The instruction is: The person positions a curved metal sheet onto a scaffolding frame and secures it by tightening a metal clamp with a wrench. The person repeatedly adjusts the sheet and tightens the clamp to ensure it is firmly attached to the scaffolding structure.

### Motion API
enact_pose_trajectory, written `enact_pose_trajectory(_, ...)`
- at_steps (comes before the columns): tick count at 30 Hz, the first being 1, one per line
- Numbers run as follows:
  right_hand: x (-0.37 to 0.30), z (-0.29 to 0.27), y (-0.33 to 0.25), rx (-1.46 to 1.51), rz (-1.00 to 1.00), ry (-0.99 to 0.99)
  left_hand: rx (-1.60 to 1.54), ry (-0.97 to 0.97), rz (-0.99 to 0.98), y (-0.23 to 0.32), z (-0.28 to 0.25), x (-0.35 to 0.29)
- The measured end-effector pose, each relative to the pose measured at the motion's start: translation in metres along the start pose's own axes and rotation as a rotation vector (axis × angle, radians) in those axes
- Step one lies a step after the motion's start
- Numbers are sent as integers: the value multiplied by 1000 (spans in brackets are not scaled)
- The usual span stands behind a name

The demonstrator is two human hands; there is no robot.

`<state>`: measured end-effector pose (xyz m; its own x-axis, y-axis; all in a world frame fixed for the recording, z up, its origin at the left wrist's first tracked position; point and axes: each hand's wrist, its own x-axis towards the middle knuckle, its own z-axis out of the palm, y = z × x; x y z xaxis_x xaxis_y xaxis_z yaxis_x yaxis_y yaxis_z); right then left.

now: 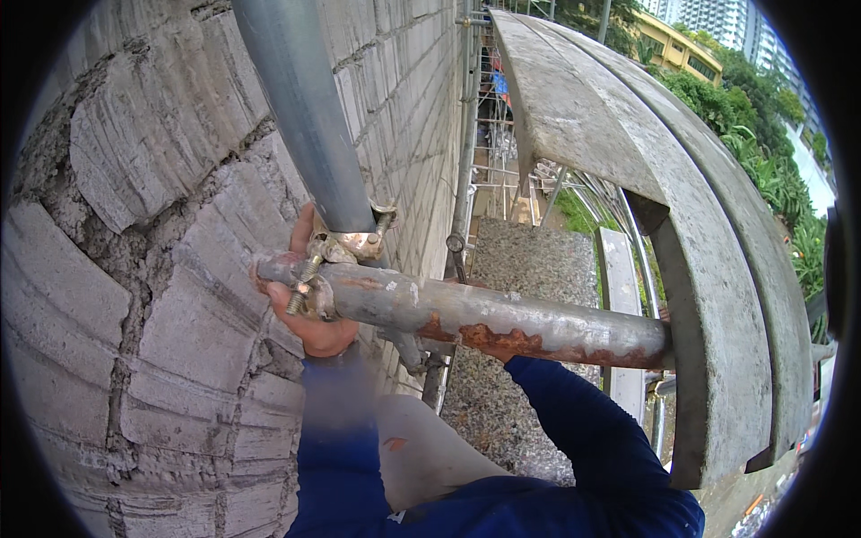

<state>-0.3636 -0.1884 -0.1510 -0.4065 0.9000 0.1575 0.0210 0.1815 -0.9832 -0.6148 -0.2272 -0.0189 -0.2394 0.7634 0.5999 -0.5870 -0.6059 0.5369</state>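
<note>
A grey scaffold tube [404, 300] with rust patches lies crosswise in front of me, its left end close to the block wall. Near that end a metal scaffold clamp [316, 298] with threaded bolts joins it to an upright grey tube [309, 108]. My left hand [327, 334] is closed around the clamp and the tube's end from below and behind, its fingers partly hidden. Under the tube's rusty middle my right hand [491, 353] grips from beneath; most of it is covered by the tube. Both forearms are in blue sleeves.
A rough block wall [179, 296] fills the left. Grey metal planks [619, 134] run along the right, above the tube's far end. Below me lie a speckled surface [529, 260] and more scaffold poles [465, 134]. Trees and buildings stand beyond.
</note>
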Motion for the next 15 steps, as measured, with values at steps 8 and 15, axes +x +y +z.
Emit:
enact_pose_trajectory(8,76,38,-79,-138,-321,0,58,-23,28,1,0,2)
enact_pose_trajectory(15,91,61,-83,-71,-377,-37,112,-67,34,3,2,3)
